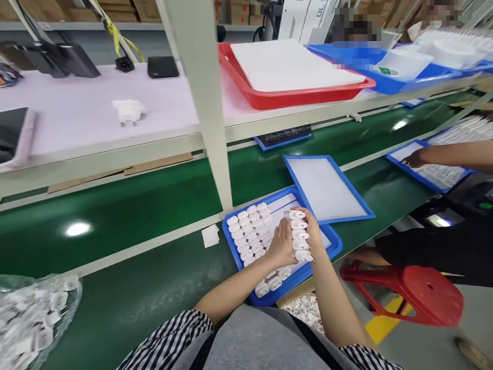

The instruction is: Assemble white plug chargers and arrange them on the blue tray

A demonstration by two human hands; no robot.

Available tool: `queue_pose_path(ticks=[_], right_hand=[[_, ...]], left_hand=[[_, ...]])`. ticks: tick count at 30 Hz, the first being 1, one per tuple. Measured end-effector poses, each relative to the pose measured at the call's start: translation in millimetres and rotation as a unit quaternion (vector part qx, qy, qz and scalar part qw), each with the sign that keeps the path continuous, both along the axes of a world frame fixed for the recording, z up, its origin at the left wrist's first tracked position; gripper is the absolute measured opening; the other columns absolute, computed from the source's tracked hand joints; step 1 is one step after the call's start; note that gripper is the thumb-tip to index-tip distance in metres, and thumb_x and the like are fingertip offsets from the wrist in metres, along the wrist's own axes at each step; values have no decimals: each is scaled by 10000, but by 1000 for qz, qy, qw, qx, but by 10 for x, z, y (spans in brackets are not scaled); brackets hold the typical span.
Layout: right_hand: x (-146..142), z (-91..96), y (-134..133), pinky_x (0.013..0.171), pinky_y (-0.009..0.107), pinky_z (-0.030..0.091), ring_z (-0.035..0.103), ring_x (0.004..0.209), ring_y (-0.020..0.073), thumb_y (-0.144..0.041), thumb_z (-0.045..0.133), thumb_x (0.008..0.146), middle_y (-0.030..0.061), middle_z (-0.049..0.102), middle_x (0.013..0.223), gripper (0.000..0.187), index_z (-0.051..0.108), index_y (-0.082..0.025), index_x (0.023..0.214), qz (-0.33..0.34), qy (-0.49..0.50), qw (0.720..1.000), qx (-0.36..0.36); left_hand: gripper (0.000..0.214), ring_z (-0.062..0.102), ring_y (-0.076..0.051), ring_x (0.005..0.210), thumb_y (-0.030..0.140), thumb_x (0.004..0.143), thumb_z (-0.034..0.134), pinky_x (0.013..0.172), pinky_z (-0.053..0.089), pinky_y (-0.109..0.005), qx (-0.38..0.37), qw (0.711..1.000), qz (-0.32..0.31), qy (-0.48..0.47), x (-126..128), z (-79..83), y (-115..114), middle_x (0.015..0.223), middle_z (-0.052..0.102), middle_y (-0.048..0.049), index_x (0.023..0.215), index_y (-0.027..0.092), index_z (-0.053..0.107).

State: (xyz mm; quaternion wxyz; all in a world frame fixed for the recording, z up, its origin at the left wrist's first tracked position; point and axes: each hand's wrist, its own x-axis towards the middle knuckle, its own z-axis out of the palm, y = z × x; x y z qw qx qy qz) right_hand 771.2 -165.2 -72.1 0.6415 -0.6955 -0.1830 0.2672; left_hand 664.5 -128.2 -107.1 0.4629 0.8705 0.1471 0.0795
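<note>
A stacked row of several white plug adapters (300,236) is pressed between my two hands, metal pins pointing right. My left hand (282,242) lies against the left side of the row, its fingers close together. Around the far and right side of the same row wraps my right hand (313,226), partly hidden by the adapters. Below them is a blue tray (235,257), holding rows of upright white adapters (250,234) at its left and more at its near edge. A second blue-rimmed tray (329,187) with a white base overlaps its far right corner.
A bag of white parts (34,318) lies at left on the green bench. A white upright post (208,103) stands just beyond the tray. The shelf carries a red tray (296,97) and one adapter (129,111). At right, a co-worker's hand (416,158) reaches over another tray.
</note>
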Motion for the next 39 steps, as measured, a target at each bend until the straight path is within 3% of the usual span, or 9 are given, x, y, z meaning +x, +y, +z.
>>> queue_pose_path(ticks=[8,15,18,21,24,28,33,36,39], right_hand=[[354,-931,29,717,293,380,511,756,177,-320,449,550,2,576,743,174,555,-207,630,52,209,976,12],[246,-1351,220,762,300,360,496,806,169,-338,448,605,37,559,808,191,544,-179,648,102,85,990,-46],[275,-1342,247,751,317,364,493,789,166,-301,384,672,43,543,791,190,514,-179,737,73,64,993,-71],[457,-1198,99,812,311,313,450,893,164,-203,314,715,61,522,877,257,507,-166,882,107,-27,980,-166],[626,-1004,-296,755,300,336,486,797,167,-127,358,687,44,542,760,344,489,-144,1005,228,-87,918,-312],[434,-901,-776,572,263,377,495,557,159,-112,597,504,-13,537,570,669,385,-89,1139,348,-8,863,-366],[17,-998,-756,635,246,368,528,733,181,-160,518,618,55,581,882,670,231,-152,1224,335,-26,867,-368],[-1,-1018,-693,650,240,361,534,787,196,-145,496,633,58,583,917,651,225,-171,1225,334,-34,864,-375],[48,-1013,-703,644,246,359,531,827,218,-163,492,645,62,586,923,637,225,-185,1223,346,-51,853,-387]], left_hand=[[908,1,-273,1200,218,507,608,978,91,-455,163,961,44,220,254,-343,-272,1293,169,-195,1235,80,84],[955,-27,-282,1193,303,447,664,994,92,-406,199,897,91,383,379,-373,-255,1283,151,-232,1212,-18,190],[972,-19,-308,1190,419,432,662,987,105,-423,195,892,55,404,334,-215,-193,1281,161,-229,1198,-17,253],[722,58,-316,1192,441,576,560,961,154,-457,204,904,41,373,211,-47,9,1291,200,-169,1161,66,364],[412,247,-264,1157,291,742,387,941,238,-404,213,914,73,336,163,22,406,1247,320,-121,1109,110,432],[359,334,-191,1100,209,791,285,920,279,-302,197,941,71,267,440,-45,968,1213,371,-86,1110,124,426],[311,292,-205,1092,282,807,285,931,173,-409,203,943,-119,235,959,-171,1114,1145,445,-20,946,192,548],[295,419,-177,948,338,770,368,929,149,-428,219,901,-256,273,1095,-233,986,783,604,-25,724,182,613],[328,443,-193,901,358,774,347,908,152,-465,255,857,-325,306,1126,-276,888,693,604,-47,725,180,618]])
